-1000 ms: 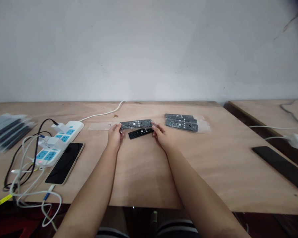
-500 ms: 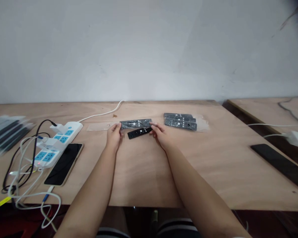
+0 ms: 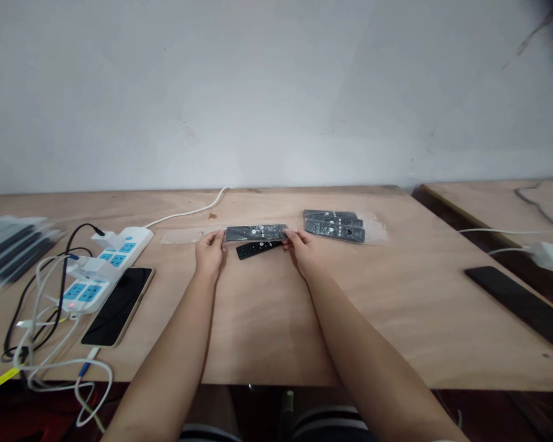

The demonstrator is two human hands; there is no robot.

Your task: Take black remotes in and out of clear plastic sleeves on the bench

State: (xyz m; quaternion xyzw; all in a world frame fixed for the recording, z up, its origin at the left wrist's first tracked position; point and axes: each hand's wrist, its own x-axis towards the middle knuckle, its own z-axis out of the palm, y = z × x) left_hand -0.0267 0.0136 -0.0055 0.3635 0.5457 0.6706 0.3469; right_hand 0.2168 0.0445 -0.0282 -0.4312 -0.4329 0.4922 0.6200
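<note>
Between my hands is a dark remote control in a clear plastic bag (image 3: 257, 232), lying lengthwise from left to right. My left hand (image 3: 209, 250) pinches the left end of its bag. My right hand (image 3: 298, 247) is closed on the other end, at the remote's right tip. Just below, partly covered by the bagged remote, a bare black remote control (image 3: 258, 248) lies at a slant, its right end close to my right fingers. An empty clear bag (image 3: 179, 236) rests left of my left hand. Several bagged remotes (image 3: 335, 229) overlap to the right.
On the left stand a white power strip (image 3: 136, 239) with tangled cables (image 3: 41, 362) and a phone (image 3: 118, 307). Several bagged dark items (image 3: 16, 248) lie at the far left. A black flat object (image 3: 518, 304) rests near the right edge. A wall backs the table.
The bagged remote has shifted slightly right and lower, turning more level and covering more of the bare remote. My left fingers now grip the bag just beyond the remote's left end.
</note>
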